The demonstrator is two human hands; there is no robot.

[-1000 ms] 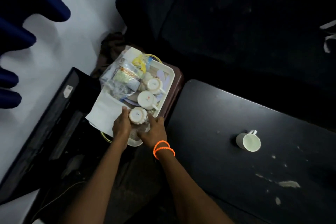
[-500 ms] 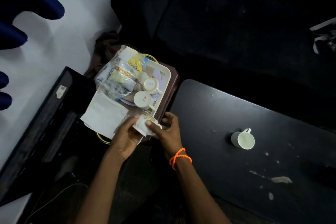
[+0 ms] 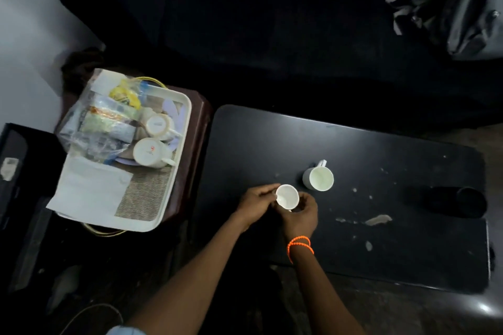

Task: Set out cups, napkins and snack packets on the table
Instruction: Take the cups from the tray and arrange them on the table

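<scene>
Both hands hold a white cup (image 3: 287, 196), mouth up, low over the black table (image 3: 353, 239); my left hand (image 3: 257, 202) grips its left side and my right hand (image 3: 300, 216), with orange bands on the wrist, cradles its right and underside. Another white cup (image 3: 318, 178) stands upright on the table just right of it. A cream tray (image 3: 160, 198) at the left holds two upturned cups (image 3: 151, 152), (image 3: 158, 125), a white napkin (image 3: 87, 190) and a clear bag of snack packets (image 3: 103, 125).
The tray rests on a brown stool (image 3: 201, 128) beside the table's left end. A black box (image 3: 19, 198) lies left of it. A dark sofa (image 3: 272, 22) runs behind, with a grey bag (image 3: 462, 8) at the far right. The table top has pale scuffs (image 3: 378, 220).
Both hands lifted one cup out of the tray, turned it mouth up and carried it right, over the table beside the standing cup. The view has shifted right.
</scene>
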